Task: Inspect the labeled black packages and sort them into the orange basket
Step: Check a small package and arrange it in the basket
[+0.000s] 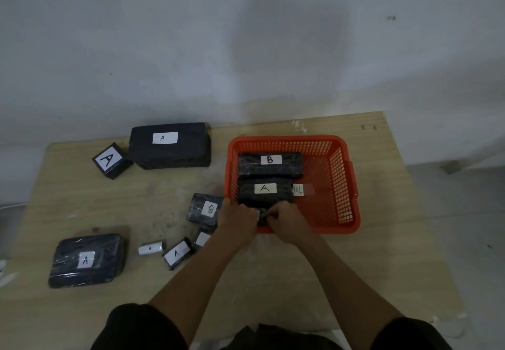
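The orange basket (341, 174) stands at the right of the wooden table. Inside it lie a black package labeled B (270, 165) and, nearer me, one labeled A (264, 192). At the basket's near rim my left hand (239, 218) and my right hand (287, 220) together hold a small black package (263, 215), mostly hidden between my fingers. Outside the basket lie a B package (205, 209), a large A package (169, 144), a small A cube (110, 160), a wrapped A package (87, 259), a small A package (177, 253) and a white roll marked A (150, 249).
Another small package (202, 238) is half hidden by my left forearm. A paper tag reading "MAL" (299, 189) lies on the basket floor. A grey wall runs behind the table (273, 281), and floor shows to the right.
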